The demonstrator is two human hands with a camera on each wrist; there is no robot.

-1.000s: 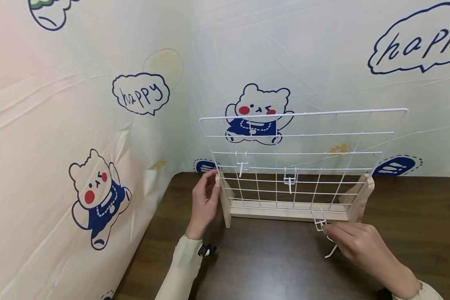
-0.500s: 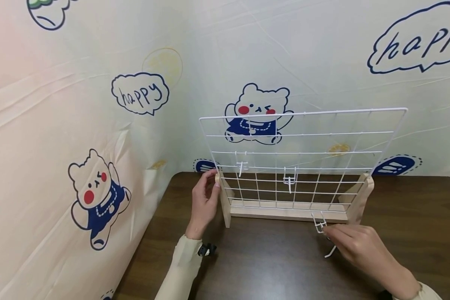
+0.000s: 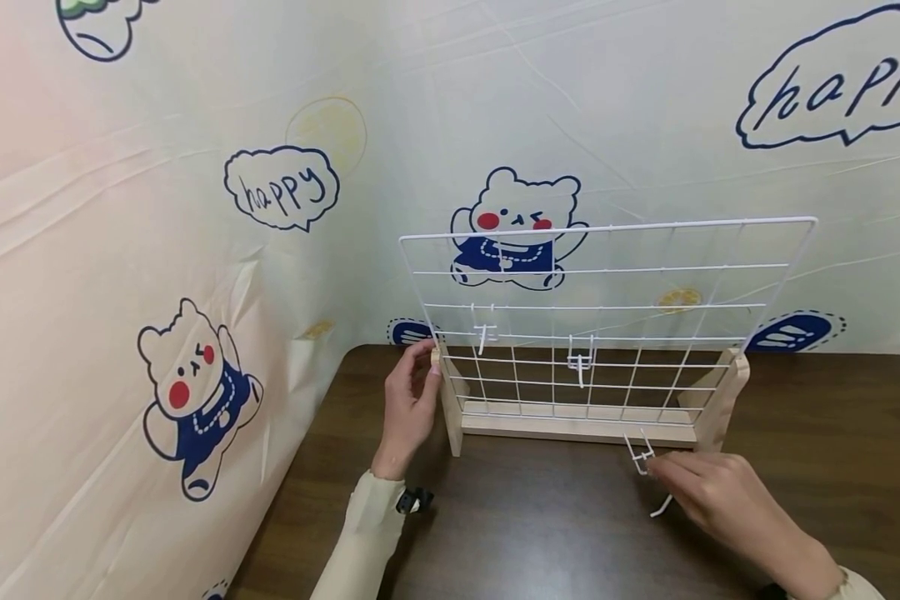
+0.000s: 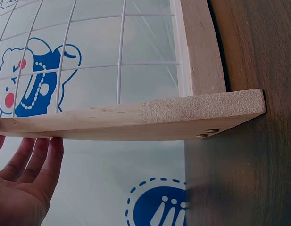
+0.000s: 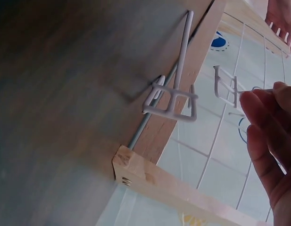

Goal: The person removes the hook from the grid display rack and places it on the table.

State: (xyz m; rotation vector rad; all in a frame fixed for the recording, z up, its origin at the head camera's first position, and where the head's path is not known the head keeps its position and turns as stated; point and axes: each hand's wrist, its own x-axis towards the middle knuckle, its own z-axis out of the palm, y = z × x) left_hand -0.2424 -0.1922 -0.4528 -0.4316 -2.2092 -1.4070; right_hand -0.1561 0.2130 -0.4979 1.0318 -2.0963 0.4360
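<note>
A white wire grid panel (image 3: 607, 226) stands in a pale wooden stand (image 3: 570, 423). My left hand (image 3: 411, 398) holds the upper end of the stand's left side board (image 4: 107, 117); in the left wrist view several fingertips press its outer face. My right hand (image 3: 712, 490) pinches a white wire hook (image 3: 642, 457) by its stem, the two prongs pointing up in front of the grid's lower right. A second wire hook (image 5: 171, 100) lies on the table below that hand, partly hidden by it in the head view.
Two more white hooks hang on the grid, one at the left (image 3: 483, 333) and one at the middle (image 3: 580, 362). The dark wooden table (image 3: 540, 517) meets a pale printed curtain (image 3: 390, 192) behind and at the left.
My right hand's wire hook has moved slightly down, away from the grid's bottom edge. My left hand and the stand have stayed in place.
</note>
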